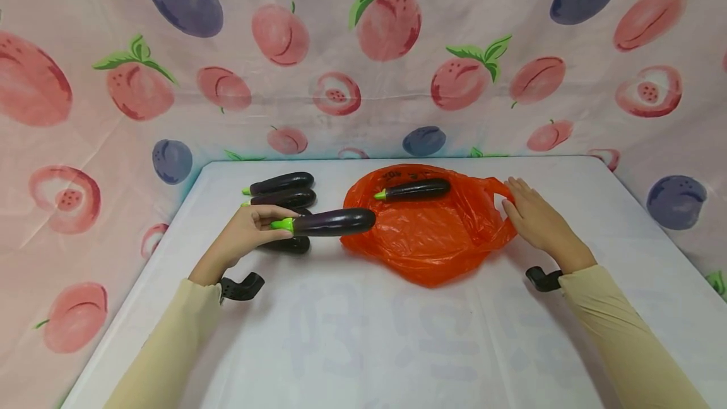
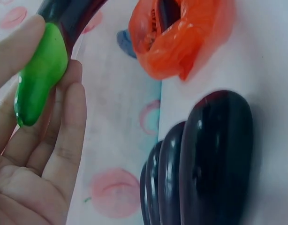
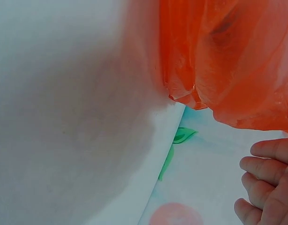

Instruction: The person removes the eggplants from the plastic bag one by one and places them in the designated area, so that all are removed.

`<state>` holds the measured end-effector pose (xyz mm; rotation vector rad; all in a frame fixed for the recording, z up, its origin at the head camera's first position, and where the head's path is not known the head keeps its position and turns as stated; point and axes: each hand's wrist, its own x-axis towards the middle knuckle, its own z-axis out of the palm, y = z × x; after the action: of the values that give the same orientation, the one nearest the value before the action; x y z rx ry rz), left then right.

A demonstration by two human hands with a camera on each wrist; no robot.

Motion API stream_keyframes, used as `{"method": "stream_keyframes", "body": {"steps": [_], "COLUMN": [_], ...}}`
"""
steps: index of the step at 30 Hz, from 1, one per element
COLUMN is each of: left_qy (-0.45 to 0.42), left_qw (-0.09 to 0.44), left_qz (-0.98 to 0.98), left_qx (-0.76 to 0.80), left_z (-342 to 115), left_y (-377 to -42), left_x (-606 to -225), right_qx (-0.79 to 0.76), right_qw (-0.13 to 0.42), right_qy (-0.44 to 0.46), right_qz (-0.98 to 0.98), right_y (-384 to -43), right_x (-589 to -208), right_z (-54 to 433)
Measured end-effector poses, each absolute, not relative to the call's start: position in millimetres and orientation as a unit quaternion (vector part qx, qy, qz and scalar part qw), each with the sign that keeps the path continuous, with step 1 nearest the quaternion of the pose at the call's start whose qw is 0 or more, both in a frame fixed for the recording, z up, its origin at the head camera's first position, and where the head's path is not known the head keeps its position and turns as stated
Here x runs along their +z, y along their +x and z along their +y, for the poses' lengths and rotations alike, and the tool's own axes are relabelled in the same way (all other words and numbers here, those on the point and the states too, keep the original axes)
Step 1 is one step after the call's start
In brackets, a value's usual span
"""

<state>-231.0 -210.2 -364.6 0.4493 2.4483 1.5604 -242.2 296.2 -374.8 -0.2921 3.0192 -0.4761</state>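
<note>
My left hand [image 1: 252,232] pinches an eggplant [image 1: 335,222] by its green stem end, thumb on one side and fingers on the other. This eggplant points right, its rounded end overlapping the left edge of an orange plastic bag [image 1: 420,232]. In the left wrist view the green cap [image 2: 43,70] shows between thumb and fingers. A second eggplant [image 1: 414,189] lies in the bag's mouth. My right hand [image 1: 536,216] holds the bag's right handle at the thumb, with the other fingers stretched out. Several eggplants [image 1: 281,183] lie in a row beyond my left hand.
A white cloth [image 1: 397,346] covers the table. Fruit-printed fabric [image 1: 341,30] hangs behind it and along the left side. Each wrist carries a black mount, the left one [image 1: 243,286] and the right one [image 1: 543,279] both close over the table.
</note>
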Motion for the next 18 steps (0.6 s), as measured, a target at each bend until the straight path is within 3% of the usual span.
{"method": "stream_keyframes", "body": {"steps": [18], "left_qy": [0.162], "left_qw": [0.08], "left_qz": [0.829], "left_qx": [0.529], "left_z": [-261], "left_y": [-208], "left_x": [-369], "right_qx": [-0.158], "right_qw": [0.04], "right_qy": [-0.098], "right_qz": [0.982], "right_y": [-243], "right_x": [-376], "right_z": [297]}}
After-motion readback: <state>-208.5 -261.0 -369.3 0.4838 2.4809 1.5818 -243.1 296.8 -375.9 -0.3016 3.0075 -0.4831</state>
